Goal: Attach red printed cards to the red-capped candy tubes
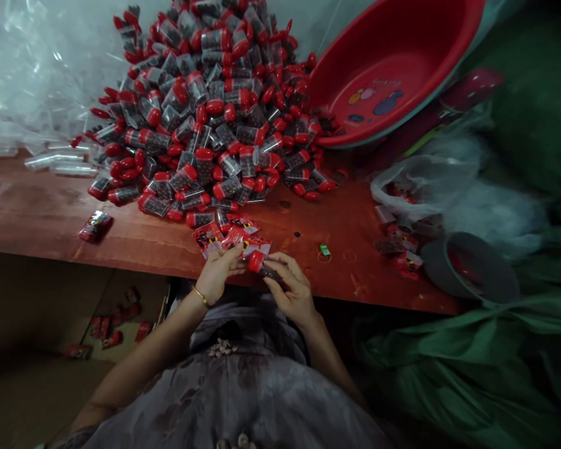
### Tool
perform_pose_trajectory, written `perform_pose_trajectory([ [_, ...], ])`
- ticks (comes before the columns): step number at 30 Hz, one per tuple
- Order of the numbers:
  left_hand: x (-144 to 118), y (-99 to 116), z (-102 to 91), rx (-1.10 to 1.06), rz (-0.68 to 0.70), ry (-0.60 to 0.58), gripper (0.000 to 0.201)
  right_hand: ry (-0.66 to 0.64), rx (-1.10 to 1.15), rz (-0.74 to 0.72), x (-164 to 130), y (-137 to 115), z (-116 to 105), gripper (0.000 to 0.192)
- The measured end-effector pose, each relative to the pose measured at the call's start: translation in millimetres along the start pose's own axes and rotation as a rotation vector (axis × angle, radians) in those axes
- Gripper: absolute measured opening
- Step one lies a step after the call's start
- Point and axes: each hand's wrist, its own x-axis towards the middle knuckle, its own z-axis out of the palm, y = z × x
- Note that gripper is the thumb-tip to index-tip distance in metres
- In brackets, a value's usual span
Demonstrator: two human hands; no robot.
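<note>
Pinching a small clear plastic vial with a red cap [260,264] at the red-brown wooden table's [51,218] near edge, the right hand [292,290] grips it — the left hand [219,274] fingers a red printed label [243,243] beside it.

bare forearms, a thin gold bangle [200,296] on the left wrist, greyish patterned garment [243,386].
</note>
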Motion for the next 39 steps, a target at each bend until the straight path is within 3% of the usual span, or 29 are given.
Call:
perform_pose_trajectory([
  [6, 7.7, 6.6, -2.9, 0.016, 0.049, 0.107, 0.05, 0.025, -0.014, 0.024, -5.6, 2.4, -1.2, 0.034],
  [14, 6.5, 6.6, -2.0, 0.097, 0.163, -0.017, 0.043, 0.135, 0.08, 0.208, -12.7, 7.5, -1.4, 0.039],
  [20, 5.0, 12.9, 1.3, 0.028, 0.079, -0.023, 0.042, 0.079, 0.049, 0.098, -14.8, 2.9, -10.8, 0.04],
  [28, 6.9, 11.2, -1.9, 0.069, -0.013, -0.077, 0.045, -0.011, 0.035, 0.094, -14.3, -3.1, -18.0, 0.037],
  [39, 7.7, 9.7, -6.9, 0.155, 0.122, -0.161, 0.034, -0.115, 0.088, 0.187, -8.9, -3.6, -20.6, 0.031],
])
